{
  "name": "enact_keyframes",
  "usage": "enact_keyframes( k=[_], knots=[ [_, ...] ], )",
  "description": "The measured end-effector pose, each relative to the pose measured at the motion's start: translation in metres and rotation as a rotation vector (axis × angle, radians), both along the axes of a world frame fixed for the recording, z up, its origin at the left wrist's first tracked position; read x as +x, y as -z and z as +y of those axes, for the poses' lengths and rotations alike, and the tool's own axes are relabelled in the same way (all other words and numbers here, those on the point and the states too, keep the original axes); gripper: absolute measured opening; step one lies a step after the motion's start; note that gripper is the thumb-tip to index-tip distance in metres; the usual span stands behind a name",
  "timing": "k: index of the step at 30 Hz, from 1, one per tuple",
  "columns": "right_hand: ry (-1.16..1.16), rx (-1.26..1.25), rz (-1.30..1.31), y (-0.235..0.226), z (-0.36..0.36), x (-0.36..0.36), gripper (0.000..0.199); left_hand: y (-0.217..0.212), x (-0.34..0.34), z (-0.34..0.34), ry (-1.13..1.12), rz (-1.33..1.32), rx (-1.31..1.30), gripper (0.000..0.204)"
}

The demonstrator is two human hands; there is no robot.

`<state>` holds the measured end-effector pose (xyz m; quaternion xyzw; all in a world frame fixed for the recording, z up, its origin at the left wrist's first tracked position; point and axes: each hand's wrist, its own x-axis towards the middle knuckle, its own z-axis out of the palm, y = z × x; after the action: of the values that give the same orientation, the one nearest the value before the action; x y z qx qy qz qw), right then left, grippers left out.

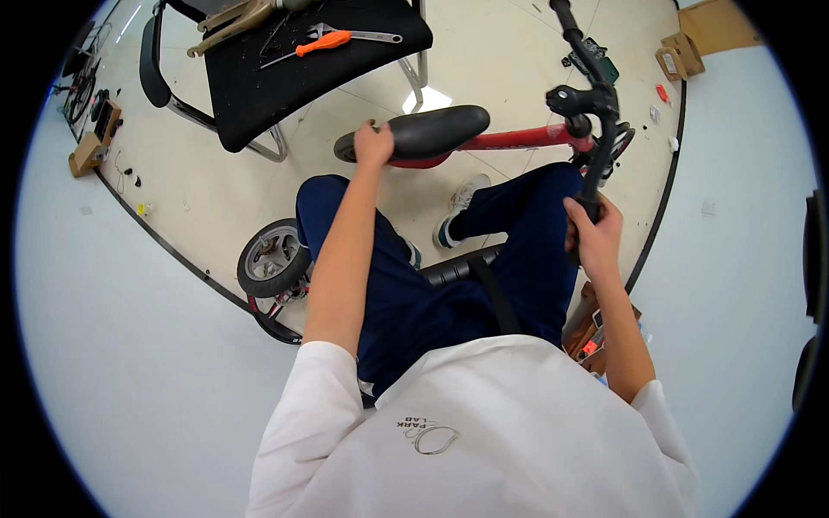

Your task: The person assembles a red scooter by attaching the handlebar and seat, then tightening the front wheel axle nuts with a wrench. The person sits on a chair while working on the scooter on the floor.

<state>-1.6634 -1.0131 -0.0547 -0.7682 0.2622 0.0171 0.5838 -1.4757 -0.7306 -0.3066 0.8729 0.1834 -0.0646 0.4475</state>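
And here's the bike (518, 138), red, stretched just beyond the knees (553, 186), saddle (440, 129) and handlebar (591, 62) on: that much looks done! Whether anything's left on its wheels, I can't tell. Left hand (373, 144) curls over the bike's saddle end; right hand (596, 229) grips the handlebar's near end, fingers closed round it. Beyond the bike, leftward, a black chair (302, 91) crowds the saddle; the knees crowd its near side. Left of the bike, nearer the body, a wheel (275, 250). Beyond the bike's saddle end, up on that seat: a fork (237, 26), seemingly unfitted, a wrench (371, 37), an orange screwdriver (324, 43).
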Motion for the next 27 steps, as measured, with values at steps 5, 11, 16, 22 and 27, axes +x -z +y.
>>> enact_keyframes(
  k=[5,11,16,22,27],
  knots=[
    [0.038,0.039,-0.098,0.013,0.021,0.001,0.020,-0.034,-0.020,0.045,-0.024,-0.033,-0.337,0.039],
    [0.160,-0.071,-0.199,0.038,0.031,0.022,0.026,-0.061,-0.054,0.051,0.113,0.004,-0.359,0.036],
    [0.225,-0.114,-0.273,0.053,0.029,0.035,0.026,-0.082,-0.082,0.045,0.142,0.057,-0.465,0.037],
    [0.168,-0.022,-0.256,0.052,0.000,0.012,0.023,-0.094,-0.091,0.033,0.262,0.106,-0.285,0.042],
    [0.123,0.015,-0.224,0.055,-0.010,-0.025,0.021,-0.065,-0.069,0.003,0.376,-0.117,-0.101,0.054]
  ],
)
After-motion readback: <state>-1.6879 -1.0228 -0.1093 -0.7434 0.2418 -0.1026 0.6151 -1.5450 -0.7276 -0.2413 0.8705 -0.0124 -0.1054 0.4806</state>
